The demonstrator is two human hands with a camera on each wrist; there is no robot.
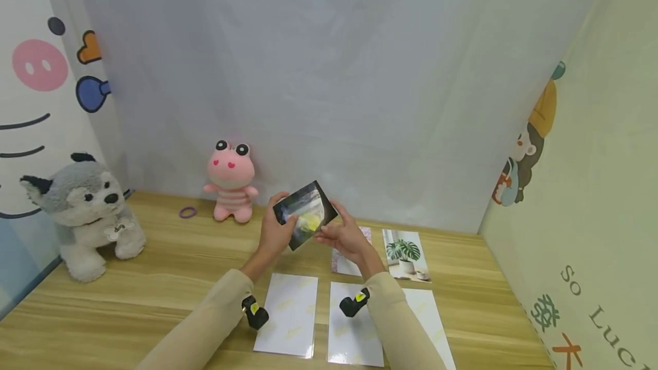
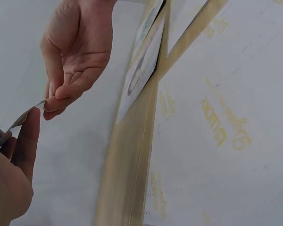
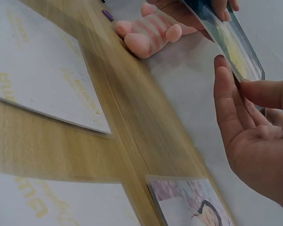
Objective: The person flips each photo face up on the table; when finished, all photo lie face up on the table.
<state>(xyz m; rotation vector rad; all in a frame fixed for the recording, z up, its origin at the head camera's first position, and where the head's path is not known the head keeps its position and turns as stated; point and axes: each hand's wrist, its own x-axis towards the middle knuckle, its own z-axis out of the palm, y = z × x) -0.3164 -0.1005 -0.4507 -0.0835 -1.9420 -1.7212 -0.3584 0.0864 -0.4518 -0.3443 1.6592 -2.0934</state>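
Both hands hold up a glossy photo print above the back of the table; it has a dark border and a yellow patch in the picture. My left hand grips its left side, thumb on the picture. At its lower right edge, my right hand pinches it between thumb and fingers, as the right wrist view shows. The left wrist view has the print nearly edge-on. Below the right hand lies a pinkish photo with a dark-haired figure, partly hidden by that hand in the head view.
A photo of a potted plant lies at the right. In front are three white sheets with faint yellow lettering: left, middle and right. A pink plush frog, purple ring and plush husky stand leftward.
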